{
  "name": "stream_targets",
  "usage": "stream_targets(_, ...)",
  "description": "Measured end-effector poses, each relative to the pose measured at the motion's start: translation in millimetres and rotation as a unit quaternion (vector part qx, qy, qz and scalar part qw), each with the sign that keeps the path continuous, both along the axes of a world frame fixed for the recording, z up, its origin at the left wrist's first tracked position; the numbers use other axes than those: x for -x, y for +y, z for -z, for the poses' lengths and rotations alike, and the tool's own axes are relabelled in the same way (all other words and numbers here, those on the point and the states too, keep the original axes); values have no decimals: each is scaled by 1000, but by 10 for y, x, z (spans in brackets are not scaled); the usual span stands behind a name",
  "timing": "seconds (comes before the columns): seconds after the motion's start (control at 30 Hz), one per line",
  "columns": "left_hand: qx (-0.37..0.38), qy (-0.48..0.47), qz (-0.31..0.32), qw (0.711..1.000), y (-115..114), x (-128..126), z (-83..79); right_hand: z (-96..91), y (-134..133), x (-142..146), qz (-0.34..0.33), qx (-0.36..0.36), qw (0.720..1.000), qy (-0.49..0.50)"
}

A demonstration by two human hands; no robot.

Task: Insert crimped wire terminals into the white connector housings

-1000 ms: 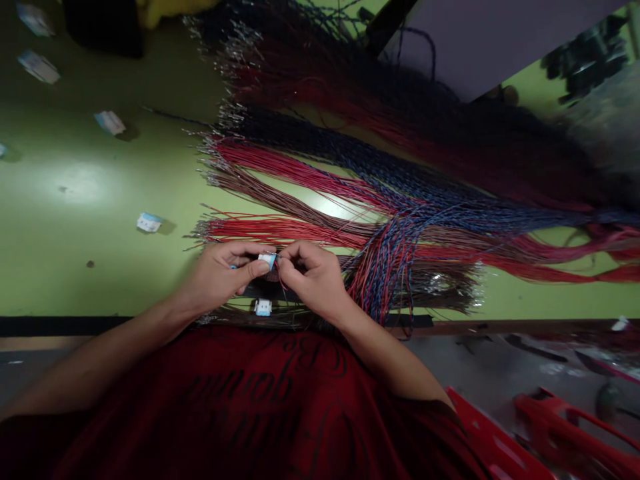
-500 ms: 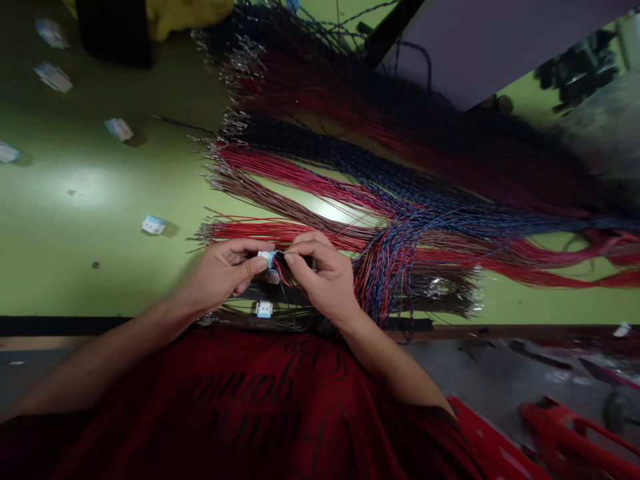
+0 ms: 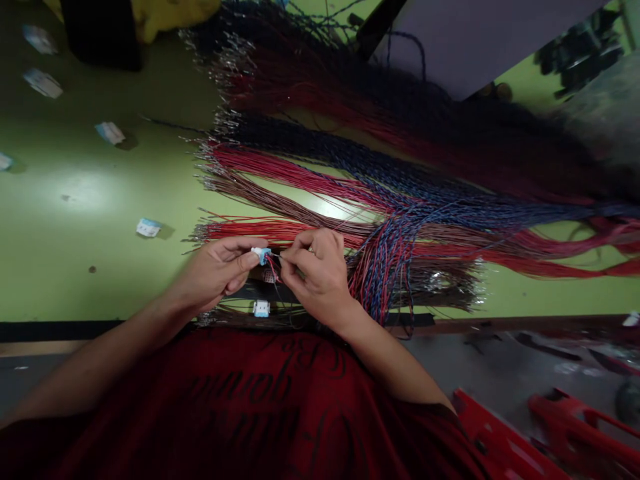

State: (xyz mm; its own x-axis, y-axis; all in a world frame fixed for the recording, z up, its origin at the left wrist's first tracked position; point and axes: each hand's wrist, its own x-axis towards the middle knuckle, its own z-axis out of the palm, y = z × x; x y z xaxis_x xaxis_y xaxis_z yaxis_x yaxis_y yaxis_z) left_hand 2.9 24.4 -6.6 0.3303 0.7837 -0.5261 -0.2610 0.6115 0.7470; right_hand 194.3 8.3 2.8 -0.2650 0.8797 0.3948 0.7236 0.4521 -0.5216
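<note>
My left hand (image 3: 217, 270) pinches a small white and blue connector housing (image 3: 261, 254) just above the near edge of the green table (image 3: 85, 220). My right hand (image 3: 315, 277) is closed in a pinch on a thin wire (image 3: 276, 257) whose end meets the connector. Short red wires hang down from the connector between the two hands. Another white connector (image 3: 261, 308) lies on the table below my hands, on a dark strip.
Long bundles of red, brown and twisted blue-red wires (image 3: 380, 200) fan across the table from the right, metal terminals at their left ends. Loose white connectors (image 3: 149, 227) are scattered at left. Red plastic chairs (image 3: 555, 427) stand at lower right. A yellow cloth (image 3: 175, 10) lies at top.
My hands have stayed together at the connector with small finger shifts; the right hand's fingers have drawn slightly back along the wire. The view has wobbled a little.
</note>
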Motion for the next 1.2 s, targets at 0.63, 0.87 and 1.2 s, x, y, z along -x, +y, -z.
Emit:
stream_targets(0.63, -16, 31, 28, 999, -20, -18, -3, -43, -17, 38, -55, -74, 991, -95)
stream_targets(0.87, -19, 27, 24, 999, -11, -38, -31, 29, -20, 44, -46, -28, 998, -15)
stream_targets(1.2, -15, 27, 25, 999, 3, -27, -55, 32, -13, 56, -58, 61, 990, 112)
